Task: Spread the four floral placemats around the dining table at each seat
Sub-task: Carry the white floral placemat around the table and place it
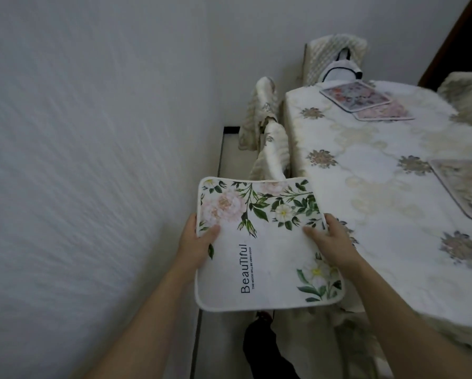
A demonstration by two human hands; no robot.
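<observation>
A white floral placemat (267,250) printed with "Beautiful" hangs in the air beside the dining table (371,192), over the floor. My left hand (199,242) grips its left edge and my right hand (329,239) grips its right edge, thumbs on top. Two overlapping pink floral placemats (356,97) (387,112) lie at the table's far end. Another floral placemat (464,187) lies at the table's right side, partly cut off by the frame.
A cream embroidered tablecloth covers the table. Two chairs (259,113) (273,157) with cream covers stand along its left side, a padded chair (330,56) with a white bag at the far end. A white wall is close on the left.
</observation>
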